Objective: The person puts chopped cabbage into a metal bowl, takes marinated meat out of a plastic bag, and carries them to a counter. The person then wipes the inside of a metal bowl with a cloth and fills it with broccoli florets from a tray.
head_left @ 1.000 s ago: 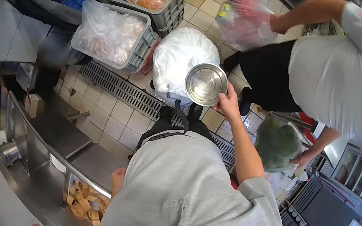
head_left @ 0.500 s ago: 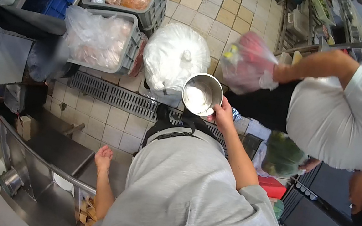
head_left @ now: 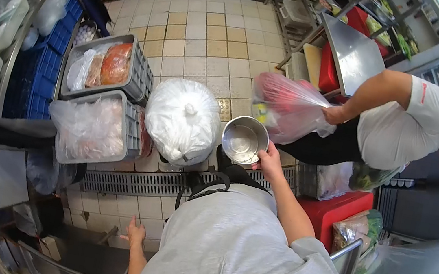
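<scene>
My right hand (head_left: 269,162) is closed on the near side of a round stainless steel cup (head_left: 244,140), held out in front of my waist. The cup's open top faces me, and I see its shiny bottom with nothing clearly in it. Just left of the cup stands a full white plastic bag (head_left: 183,119), knotted on top. My left hand (head_left: 135,233) hangs low beside my body, its fingers apart and holding nothing. A metal counter lies near it.
At right a co-worker (head_left: 403,128) bends over with a pink-red plastic bag (head_left: 284,104) in one hand, close to the cup. Grey crates (head_left: 136,128) of bagged food stand at left. A floor drain grate (head_left: 135,182) crosses before me; a red box (head_left: 335,216) sits at right.
My view has tilted forward, showing more floor and shelves. The cup stays in my right hand. My left hand's fingers have spread. The co-worker has shifted, still holding the pink-red bag.
</scene>
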Available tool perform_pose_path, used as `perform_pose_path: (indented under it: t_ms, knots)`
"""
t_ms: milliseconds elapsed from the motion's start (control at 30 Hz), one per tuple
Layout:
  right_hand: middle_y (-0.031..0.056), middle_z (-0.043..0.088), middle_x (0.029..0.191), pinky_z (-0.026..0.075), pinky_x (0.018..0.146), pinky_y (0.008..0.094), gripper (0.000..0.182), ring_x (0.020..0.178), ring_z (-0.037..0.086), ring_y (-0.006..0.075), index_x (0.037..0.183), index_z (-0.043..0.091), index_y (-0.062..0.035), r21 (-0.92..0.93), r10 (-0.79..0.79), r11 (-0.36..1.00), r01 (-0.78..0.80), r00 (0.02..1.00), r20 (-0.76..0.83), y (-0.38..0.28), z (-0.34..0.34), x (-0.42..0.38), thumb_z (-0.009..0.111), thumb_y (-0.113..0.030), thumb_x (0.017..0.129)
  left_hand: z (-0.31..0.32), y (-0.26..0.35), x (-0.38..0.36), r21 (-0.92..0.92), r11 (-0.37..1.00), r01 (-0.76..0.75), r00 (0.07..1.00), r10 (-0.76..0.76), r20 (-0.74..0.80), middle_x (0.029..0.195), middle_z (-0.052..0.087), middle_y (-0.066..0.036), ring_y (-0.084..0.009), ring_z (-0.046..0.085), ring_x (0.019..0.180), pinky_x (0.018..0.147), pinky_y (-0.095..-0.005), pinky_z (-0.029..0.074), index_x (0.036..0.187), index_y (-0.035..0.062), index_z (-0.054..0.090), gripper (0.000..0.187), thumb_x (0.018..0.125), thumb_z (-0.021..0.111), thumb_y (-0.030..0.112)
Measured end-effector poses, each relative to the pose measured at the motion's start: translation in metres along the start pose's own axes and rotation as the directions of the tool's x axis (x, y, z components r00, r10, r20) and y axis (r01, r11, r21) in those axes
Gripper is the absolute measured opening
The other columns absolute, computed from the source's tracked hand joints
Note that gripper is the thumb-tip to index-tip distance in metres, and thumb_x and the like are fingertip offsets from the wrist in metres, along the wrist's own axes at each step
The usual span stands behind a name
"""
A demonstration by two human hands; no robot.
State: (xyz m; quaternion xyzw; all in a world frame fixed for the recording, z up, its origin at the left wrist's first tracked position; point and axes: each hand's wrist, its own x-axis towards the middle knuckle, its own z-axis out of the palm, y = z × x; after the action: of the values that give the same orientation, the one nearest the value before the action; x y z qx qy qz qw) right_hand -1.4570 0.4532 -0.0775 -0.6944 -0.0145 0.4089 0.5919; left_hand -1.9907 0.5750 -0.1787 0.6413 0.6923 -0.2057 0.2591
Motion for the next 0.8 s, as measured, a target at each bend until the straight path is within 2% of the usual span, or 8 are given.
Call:
perform_pose_path:
  t_ms: [67, 200, 267, 400, 467, 600, 733, 800]
  knots:
    - [0.0095, 0.066, 0.088, 0.052, 0.042, 0.0254, 0.045, 0.051, 0.061, 0.0139, 0.135, 0.051, -0.0054, 0.014, -0.004, 1.0, 0.006, 0.996, -0.086, -0.006, -0.007, -0.002, 0.047, 0.0, 0.09, -0.022, 0.02, 0.011, -0.176, 0.979, 0.105, 0.991, -0.088, 0.099, 0.146, 0.055, -0.021, -0.0336, 0.054, 0.136, 0.115, -0.0443, 0.037, 0.152, 0.0232, 0.049, 0.059, 0.095, 0.062, 0.016]
    - [0.0104, 0.066, 0.088, 0.052, 0.042, 0.0258, 0.043, 0.053, 0.062, 0.0155, 0.131, 0.051, -0.005, 0.098, 0.014, 0.995, 0.002, 0.988, -0.157, 0.0, -0.029, 0.003, 0.045, 0.001, 0.088, -0.02, 0.018, 0.055, -0.39, 0.921, -0.008, 1.0, 0.014, 0.014, 0.145, 0.057, -0.02, -0.0346, 0.056, 0.133, 0.111, -0.0431, 0.042, 0.151, 0.0197, 0.05, 0.058, 0.094, 0.061, 0.012]
    - [0.0108, 0.066, 0.088, 0.053, 0.042, 0.0259, 0.042, 0.053, 0.062, 0.0157, 0.129, 0.052, -0.0051, 0.108, 0.005, 0.994, 0.013, 0.986, -0.164, 0.0, -0.038, 0.009, 0.045, 0.001, 0.088, -0.002, 0.009, 0.087, -0.73, 0.682, -0.052, 0.994, 0.103, 0.025, 0.142, 0.059, -0.02, -0.0349, 0.058, 0.131, 0.105, -0.0429, 0.047, 0.15, 0.0154, 0.051, 0.057, 0.094, 0.062, 0.01]
    - [0.0113, 0.067, 0.088, 0.053, 0.041, 0.0266, 0.04, 0.053, 0.062, 0.0164, 0.127, 0.052, -0.0052, 0.118, -0.002, 0.993, 0.022, 0.986, -0.167, -0.006, -0.056, 0.025, 0.046, 0.001, 0.087, -0.042, 0.084, 0.063, -0.622, 0.783, 0.022, 1.0, -0.008, 0.026, 0.139, 0.062, -0.017, -0.0327, 0.059, 0.129, 0.115, -0.0426, 0.036, 0.149, 0.0102, 0.051, 0.055, 0.096, 0.063, 0.019]
    - [0.0112, 0.067, 0.087, 0.053, 0.041, 0.0268, 0.041, 0.052, 0.062, 0.0165, 0.127, 0.052, -0.0052, 0.117, 0.004, 0.993, 0.016, 0.986, -0.169, -0.011, -0.069, 0.041, 0.046, 0.001, 0.087, -0.043, 0.115, 0.062, -0.378, 0.926, 0.007, 0.998, -0.028, -0.049, 0.137, 0.064, -0.015, -0.031, 0.058, 0.13, 0.122, -0.046, 0.018, 0.147, 0.0086, 0.053, 0.056, 0.097, 0.063, 0.031]
    - [0.0106, 0.066, 0.087, 0.053, 0.041, 0.0275, 0.045, 0.054, 0.062, 0.0164, 0.13, 0.052, -0.0053, 0.169, 0.04, 0.985, -0.015, 0.989, -0.144, -0.019, -0.101, 0.088, 0.047, 0.001, 0.087, -0.031, 0.181, 0.052, -0.403, 0.915, 0.006, 0.999, -0.02, -0.032, 0.136, 0.066, -0.015, -0.0308, 0.058, 0.131, 0.123, -0.0524, 0.003, 0.143, 0.0084, 0.058, 0.056, 0.097, 0.062, 0.039]
    - [0.01, 0.066, 0.091, 0.053, 0.041, 0.0288, 0.05, 0.055, 0.063, 0.0172, 0.136, 0.051, -0.0053, 0.21, 0.117, 0.974, -0.091, 0.987, -0.114, -0.037, -0.135, 0.129, 0.047, 0.002, 0.087, -0.018, 0.228, 0.02, -0.466, 0.884, 0.043, 0.998, -0.02, 0.054, 0.136, 0.066, -0.016, -0.0307, 0.059, 0.13, 0.122, -0.048, 0.02, 0.142, 0.0035, 0.058, 0.057, 0.095, 0.065, 0.036]
    - [0.0103, 0.066, 0.094, 0.053, 0.041, 0.029, 0.051, 0.054, 0.063, 0.0178, 0.137, 0.05, -0.0052, 0.165, 0.132, 0.979, -0.119, 0.989, -0.069, -0.059, -0.158, 0.166, 0.046, 0.003, 0.087, 0.002, 0.24, 0.019, -0.415, 0.908, -0.047, 0.991, 0.093, 0.093, 0.135, 0.065, -0.019, -0.0316, 0.059, 0.129, 0.113, -0.0403, 0.038, 0.14, 0.0023, 0.059, 0.054, 0.094, 0.065, 0.031]
